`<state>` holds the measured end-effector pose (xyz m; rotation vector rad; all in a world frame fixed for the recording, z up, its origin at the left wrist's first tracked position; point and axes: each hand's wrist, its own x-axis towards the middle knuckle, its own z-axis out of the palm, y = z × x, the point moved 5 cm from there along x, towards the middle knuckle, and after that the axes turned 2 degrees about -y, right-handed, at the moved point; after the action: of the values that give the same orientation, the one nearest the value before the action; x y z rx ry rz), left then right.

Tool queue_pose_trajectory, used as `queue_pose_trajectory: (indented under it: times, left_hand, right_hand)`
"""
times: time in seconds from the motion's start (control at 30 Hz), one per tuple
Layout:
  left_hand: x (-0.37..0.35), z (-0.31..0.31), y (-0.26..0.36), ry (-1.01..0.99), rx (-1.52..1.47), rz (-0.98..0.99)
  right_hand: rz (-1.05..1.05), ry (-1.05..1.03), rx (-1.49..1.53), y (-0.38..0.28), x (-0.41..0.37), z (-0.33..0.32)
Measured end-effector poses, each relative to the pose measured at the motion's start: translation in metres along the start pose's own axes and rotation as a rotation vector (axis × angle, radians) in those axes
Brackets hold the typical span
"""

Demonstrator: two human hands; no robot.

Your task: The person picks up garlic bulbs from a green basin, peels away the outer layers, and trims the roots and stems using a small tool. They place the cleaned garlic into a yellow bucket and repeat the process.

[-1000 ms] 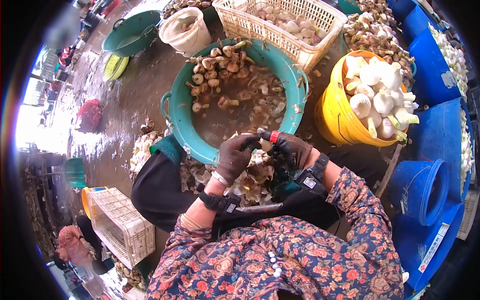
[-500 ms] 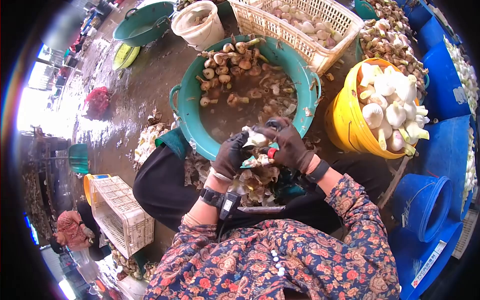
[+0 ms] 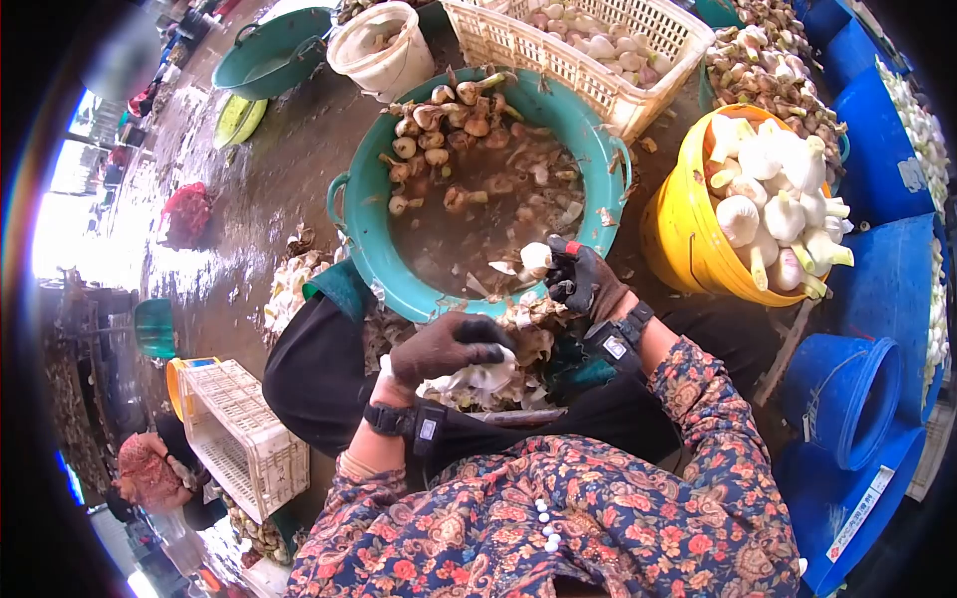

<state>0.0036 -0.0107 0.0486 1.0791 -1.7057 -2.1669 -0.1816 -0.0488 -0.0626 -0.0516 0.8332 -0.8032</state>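
Observation:
My left hand, in a dark glove, is over the pile of peelings below the basin, its fingers bent over something whitish that I cannot make out. My right hand, also gloved and with a red band on a finger, is closed at the basin's lower right rim. A white garlic bulb sits at its fingertips. The green basin holds murky water, with unpeeled garlic bulbs at its top and loose skins floating to the right and below.
A yellow bucket of peeled garlic stands at right, beside blue tubs. A cream crate of garlic and a white bucket are beyond the basin. Another person sits at lower left, near an empty crate.
My hands were together around a bulb and have moved apart. The left went down and left over the peelings; the right turned, with a white bulb now above the basin's edge.

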Motion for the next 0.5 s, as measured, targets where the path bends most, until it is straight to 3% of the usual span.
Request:
queue_pose_trajectory:
  times: [0.03, 0.07, 0.1, 0.17, 0.27, 0.3, 0.37, 0.43, 0.5]
  left_hand:
    - [0.003, 0.001, 0.003, -0.01, 0.179, 0.052]
    - [0.01, -0.011, -0.027, 0.169, 0.354, 0.029]
    - [0.013, -0.014, -0.011, 0.364, 0.419, 0.042]
    - [0.023, -0.016, 0.002, 0.682, 0.378, 0.258]
    - [0.046, -0.016, -0.008, 0.696, 0.556, 0.347]
    - [0.045, -0.016, -0.003, 0.695, 0.56, 0.35]
    - [0.044, -0.008, -0.012, 0.432, -0.042, 0.206]
    - [0.016, -0.007, -0.006, 0.456, -0.579, 0.028]
    - [-0.001, -0.019, -0.002, 0.055, -0.705, 0.334]
  right_hand:
    - [0.053, -0.054, 0.004, 0.0, -0.004, 0.012]
    - [0.057, -0.076, -0.054, 0.0, -0.009, 0.023]
    - [0.066, -0.069, -0.022, 0.003, -0.014, 0.034]
    - [0.043, 0.01, -0.136, 0.013, -0.011, 0.026]
    - [0.02, -0.048, -0.229, 0.021, -0.01, 0.02]
    - [0.016, -0.05, -0.228, 0.018, -0.01, 0.021]
    - [0.155, -0.06, -0.103, 0.022, -0.013, 0.02]
    - [0.245, -0.15, 0.224, 0.024, -0.002, 0.016]
    - [0.217, -0.014, 0.124, 0.016, -0.004, 0.005]
